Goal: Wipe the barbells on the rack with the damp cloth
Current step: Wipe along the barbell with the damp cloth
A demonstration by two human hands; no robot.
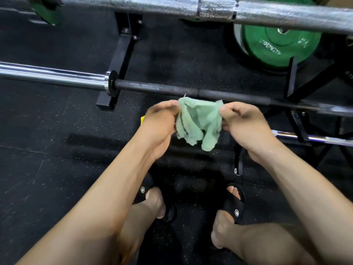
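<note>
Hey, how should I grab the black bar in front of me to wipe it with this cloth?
Wrap the cloth over the bare stretch of the black bar, right of its collar, coming from above. It lies level and open there; farther right the rack's struts crowd it.

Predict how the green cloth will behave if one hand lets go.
Probably floppy: the green cloth sags in folds between the left hand and right hand. It likely swings down from the remaining pinch. Seems light; fingertips alone hold it.

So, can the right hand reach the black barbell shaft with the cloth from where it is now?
Probably yes. The right hand pinches the green cloth with the left hand, close before the black barbell shaft, and nothing lies between.
</note>
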